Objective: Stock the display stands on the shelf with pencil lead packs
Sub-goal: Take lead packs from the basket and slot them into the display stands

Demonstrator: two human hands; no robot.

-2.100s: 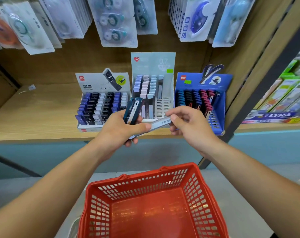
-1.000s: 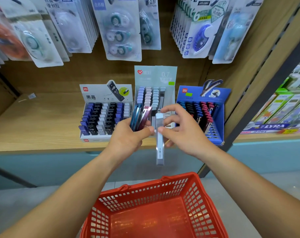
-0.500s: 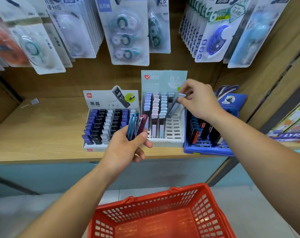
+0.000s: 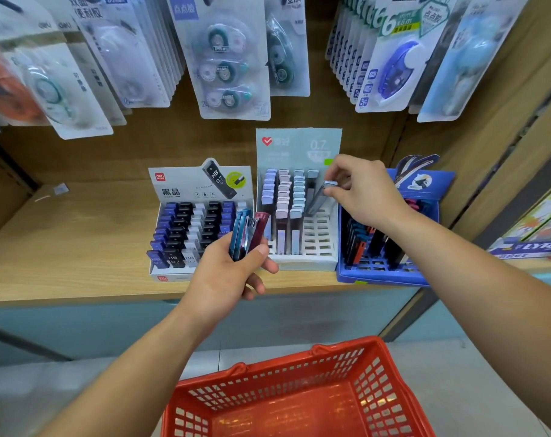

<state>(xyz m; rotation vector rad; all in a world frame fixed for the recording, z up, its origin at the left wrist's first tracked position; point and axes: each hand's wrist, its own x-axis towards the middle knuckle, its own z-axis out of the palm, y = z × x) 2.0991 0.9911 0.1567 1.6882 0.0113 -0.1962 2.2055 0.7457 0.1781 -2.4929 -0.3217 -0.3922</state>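
One grey-blue lead pack (image 4: 315, 200) leans over the middle stand (image 4: 318, 247). Its lower end is down in the fourth row of slots, just in front of a lone grey pack (image 4: 312, 174). My feed shows the right hand (image 4: 367, 193) pinching its cap end between thumb and forefinger, other fingers loosely curled. The left hand (image 4: 226, 279) is wrapped round a bundle of packs (image 4: 247, 233), held upright just in front of the seam between the left stand (image 4: 201, 228) and the middle stand. The blue stand (image 4: 390, 275) sits just right of the middle one, partly under the right forearm.

Surface: all stands sit near the front edge of a pale wooden shelf (image 4: 63, 247) with wood back and side panels. Blister cards of correction tape (image 4: 226, 64) hang above. Pale grey floor (image 4: 22, 389) lies below, with a red basket (image 4: 393, 392) at the bottom of view. A LYRA box (image 4: 532, 246) shows in the next bay, far right.

Change: two seconds ago the right hand was drawing this pack off the bundle. One second ago the pack hung upright between the hands, short of the shelf. Half a second ago it was already at the stand, and now it sits slightly lower. The left hand's hold on the bundle is unchanged.

Counts:
- Three stands.
- One basket.
- One pack in the right hand.
- At least four in the bundle, three blue and one dark red; I cannot tell the exact number.
- Middle stand: three filled rows (lavender, pink, pale blue).
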